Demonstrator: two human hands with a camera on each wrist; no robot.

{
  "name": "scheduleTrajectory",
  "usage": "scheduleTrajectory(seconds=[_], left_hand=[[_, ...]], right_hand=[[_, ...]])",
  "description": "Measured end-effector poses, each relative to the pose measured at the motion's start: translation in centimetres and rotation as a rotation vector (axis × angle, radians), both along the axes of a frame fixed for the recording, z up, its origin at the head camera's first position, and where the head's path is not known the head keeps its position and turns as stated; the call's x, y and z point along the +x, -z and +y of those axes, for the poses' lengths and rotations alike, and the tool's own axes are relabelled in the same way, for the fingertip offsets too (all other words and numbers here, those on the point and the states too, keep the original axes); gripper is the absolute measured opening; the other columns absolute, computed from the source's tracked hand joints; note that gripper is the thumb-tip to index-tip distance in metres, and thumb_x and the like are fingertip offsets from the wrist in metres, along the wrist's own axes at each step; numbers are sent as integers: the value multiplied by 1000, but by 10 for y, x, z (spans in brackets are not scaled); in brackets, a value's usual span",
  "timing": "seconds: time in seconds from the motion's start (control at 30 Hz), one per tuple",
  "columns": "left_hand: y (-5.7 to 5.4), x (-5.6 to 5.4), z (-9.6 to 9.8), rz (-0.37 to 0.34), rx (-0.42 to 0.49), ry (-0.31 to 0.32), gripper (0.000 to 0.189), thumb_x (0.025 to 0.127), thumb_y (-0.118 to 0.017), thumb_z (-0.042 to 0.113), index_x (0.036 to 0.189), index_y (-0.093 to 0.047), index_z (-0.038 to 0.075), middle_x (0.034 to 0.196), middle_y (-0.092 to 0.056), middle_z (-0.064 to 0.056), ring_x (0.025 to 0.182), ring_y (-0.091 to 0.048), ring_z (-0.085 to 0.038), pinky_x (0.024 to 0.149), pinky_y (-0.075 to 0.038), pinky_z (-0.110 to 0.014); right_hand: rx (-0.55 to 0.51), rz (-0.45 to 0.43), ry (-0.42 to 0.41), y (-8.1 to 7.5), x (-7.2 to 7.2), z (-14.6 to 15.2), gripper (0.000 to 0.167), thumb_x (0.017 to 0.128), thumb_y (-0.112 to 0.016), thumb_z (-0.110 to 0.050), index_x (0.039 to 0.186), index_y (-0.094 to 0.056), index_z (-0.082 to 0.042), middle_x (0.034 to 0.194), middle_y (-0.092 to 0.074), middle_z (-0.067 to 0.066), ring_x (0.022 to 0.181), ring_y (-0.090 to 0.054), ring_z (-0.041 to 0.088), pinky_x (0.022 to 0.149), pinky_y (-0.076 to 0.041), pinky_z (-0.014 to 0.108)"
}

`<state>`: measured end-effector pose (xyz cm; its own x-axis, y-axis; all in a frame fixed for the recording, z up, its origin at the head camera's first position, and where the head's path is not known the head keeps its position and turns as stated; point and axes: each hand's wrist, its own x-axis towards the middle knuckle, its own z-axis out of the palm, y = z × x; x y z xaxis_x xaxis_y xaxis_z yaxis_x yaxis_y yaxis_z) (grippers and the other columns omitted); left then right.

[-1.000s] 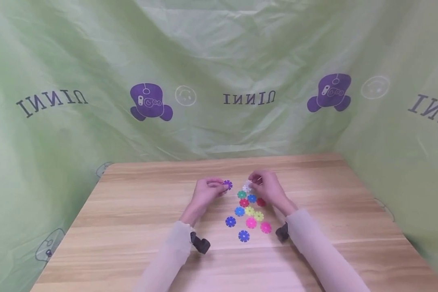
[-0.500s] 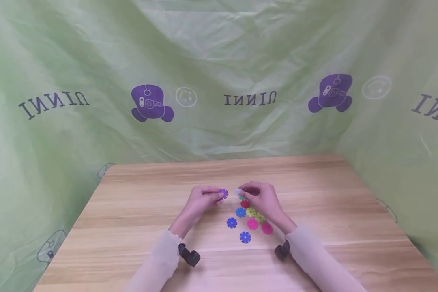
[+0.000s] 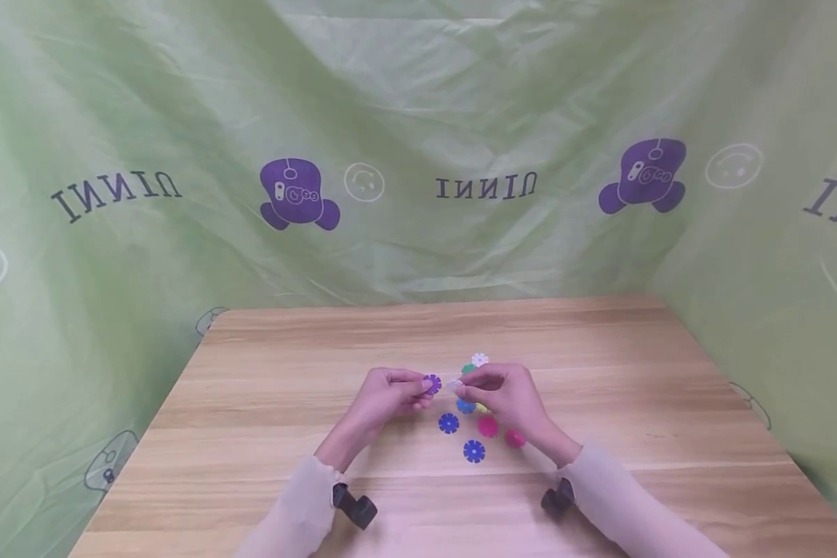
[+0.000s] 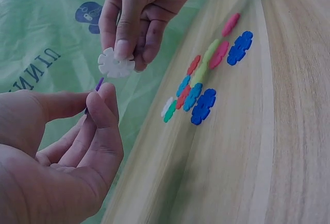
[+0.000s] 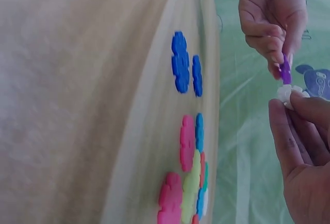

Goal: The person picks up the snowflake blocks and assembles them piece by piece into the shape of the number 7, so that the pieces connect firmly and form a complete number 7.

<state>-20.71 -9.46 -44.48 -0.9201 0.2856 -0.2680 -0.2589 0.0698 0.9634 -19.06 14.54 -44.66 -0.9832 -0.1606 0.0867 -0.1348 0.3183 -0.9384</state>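
My left hand (image 3: 389,399) pinches a purple notched plastic disc (image 3: 432,384) between thumb and fingers, above the table. Facing it, my right hand (image 3: 508,397) pinches a white notched disc (image 4: 116,63) by its edge. In the left wrist view the purple disc (image 4: 99,84) shows edge-on just below the white one, which is turned broadside. The two discs are close together, their edges overlapping in the right wrist view, where the purple disc (image 5: 285,69) points at the white disc (image 5: 286,94). Part of the group of discs lies hidden under my right hand in the head view.
On the wooden table (image 3: 265,434) lie several loose discs: another white disc (image 3: 480,359), a green disc (image 3: 468,369), a pink disc (image 3: 487,426), a dark blue disc (image 3: 474,451) and others. A green printed cloth (image 3: 404,256) hangs behind and beside the table.
My right hand has lifted a white disc from the back of the group and carried it left and nearer me. My left hand has come nearer with the purple disc; the discs now almost meet.
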Motion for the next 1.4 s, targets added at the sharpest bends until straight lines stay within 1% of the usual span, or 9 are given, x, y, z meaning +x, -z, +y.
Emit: scheduleTrajectory(seconds=[0.1,0.23,0.3,0.53,0.7,0.9,1.03,1.23,1.4], left_hand=[[-1,1,0,4,1,-1,26,97,-70,7,122,-74,-3,115,-77,-26,83,-77,-14,91,-65,-38],[-2,3,-1,5,-3,3,26,97,-72,8,121,-74,-2,110,-80,-19,83,-77,-14,92,-65,-40],[-2,5,-1,4,-11,7,27,97,-73,9,121,-75,-2,109,-81,-17,83,-77,-14,93,-65,-41],[0,8,-1,4,-18,45,28,96,-73,9,121,-74,-2,113,-77,-26,80,-75,-11,88,-66,-36],[0,11,0,11,-20,46,28,96,-72,8,121,-74,-3,110,-79,-23,80,-76,-11,86,-66,-33],[1,14,4,4,2,4,27,96,-73,7,120,-74,-5,107,-81,-19,80,-76,-12,83,-65,-29],[2,15,7,1,18,-39,27,96,-73,7,119,-73,-6,107,-81,-18,79,-76,-11,81,-65,-26],[5,19,12,-14,16,-94,26,97,-71,3,120,-72,-9,107,-80,-18,79,-75,-10,82,-65,-25],[7,22,11,-30,12,-101,24,97,-69,1,119,-72,-9,108,-79,-18,80,-74,-10,82,-65,-26]], right_hand=[[-5,20,-12,0,2,-2,16,86,-87,-16,99,-82,-9,94,-82,11,82,-79,17,76,-66,33],[-11,37,-21,1,3,-2,16,86,-87,-16,100,-82,-9,96,-82,11,83,-80,17,76,-64,23],[-11,39,-24,1,4,-1,16,86,-87,-15,100,-82,-8,96,-82,11,84,-80,17,76,-64,22],[-15,37,-30,1,7,-2,14,86,-86,-12,99,-82,-8,96,-82,12,82,-79,14,77,-64,23],[1,37,-46,3,9,-1,14,86,-86,-12,99,-82,-8,96,-82,11,83,-79,15,78,-64,22],[7,41,-44,4,12,-2,15,86,-85,-12,99,-81,-7,96,-82,13,84,-80,18,78,-64,22],[29,61,-26,6,14,-5,14,86,-85,-13,99,-81,-8,97,-82,11,85,-79,16,78,-63,20],[77,123,-30,10,18,-11,11,87,-85,-13,97,-81,-10,96,-82,8,84,-78,12,78,-63,18],[130,188,-54,10,21,-13,10,86,-84,-8,95,-81,-12,93,-82,5,82,-77,10,77,-62,18]])
